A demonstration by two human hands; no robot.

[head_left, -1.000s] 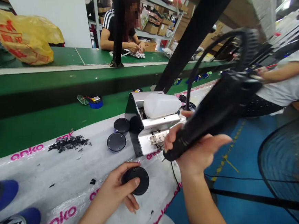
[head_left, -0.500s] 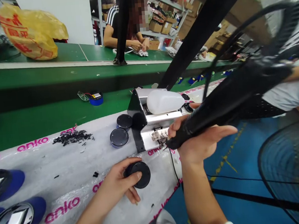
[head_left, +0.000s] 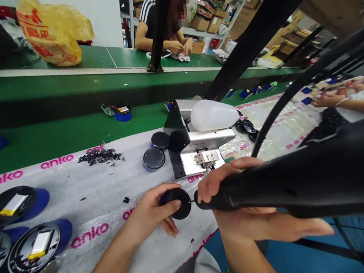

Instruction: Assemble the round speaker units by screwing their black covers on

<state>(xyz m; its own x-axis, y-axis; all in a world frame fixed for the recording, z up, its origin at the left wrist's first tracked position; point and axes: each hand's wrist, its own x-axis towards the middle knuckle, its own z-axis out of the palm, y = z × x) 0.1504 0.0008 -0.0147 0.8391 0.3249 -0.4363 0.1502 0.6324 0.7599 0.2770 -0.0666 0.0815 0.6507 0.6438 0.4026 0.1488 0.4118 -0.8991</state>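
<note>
Fingers and thumb of my left hand (head_left: 156,212) grip a round black-topped case (head_left: 181,204) over the wrapped table. My right hand (head_left: 227,192) is wrapped round a thick black electric screwdriver (head_left: 267,184) that lies nearly level. Its thin bit reaches the case's right edge; whether it sits in a screw, I cannot tell. Just beyond stands a silver screw feeder (head_left: 212,136) with a white plastic bottle (head_left: 213,114) lying on top. Two more closed cases, one a blue-sided case (head_left: 154,159) and a second case (head_left: 161,140), rest against its left side.
Open blue cases (head_left: 41,244) with batteries and wires crowd the left. Small black pieces (head_left: 101,156) lie heaped on the wrap. A green conveyor (head_left: 58,133) carries another open case (head_left: 122,112). A person (head_left: 162,41) works opposite; another person's hand (head_left: 330,99) is at right.
My right hand has brought the screwdriver from the feeder down towards me, its bit now at the case's edge. My left hand keeps hold of the case. The view has shifted slightly.
</note>
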